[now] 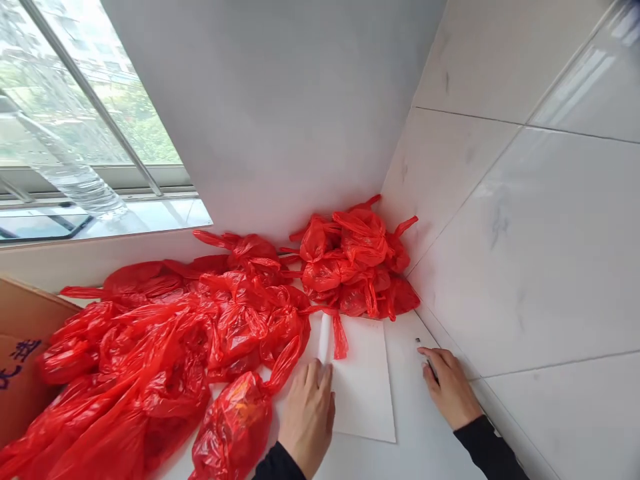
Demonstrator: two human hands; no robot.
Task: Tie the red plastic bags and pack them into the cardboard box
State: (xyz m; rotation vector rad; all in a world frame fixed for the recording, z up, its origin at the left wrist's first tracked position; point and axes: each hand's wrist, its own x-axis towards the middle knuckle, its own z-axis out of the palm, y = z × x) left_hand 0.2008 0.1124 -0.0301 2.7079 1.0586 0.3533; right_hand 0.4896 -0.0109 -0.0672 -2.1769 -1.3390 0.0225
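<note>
Beside the heap of red plastic bags (160,373), my left hand (309,413) has its fingertips at the lower end of a white tube-like object (325,339), which lies over the left edge of a white flat board (365,393). Right of the board, my right hand (447,383) is closed around a thin dark pen-like item (431,368), with a small dark tip just beyond the fingers. A knotted red bag (235,427) lies left of my left hand. Whether my left fingers grip the tube or only touch it is unclear.
More tied red bags (357,267) are stacked in the corner against the tiled wall (550,253). A cardboard box (25,353) with dark writing stands at the far left. On the windowsill are a clear plastic bottle (83,183) and a dark-edged flat item (45,227).
</note>
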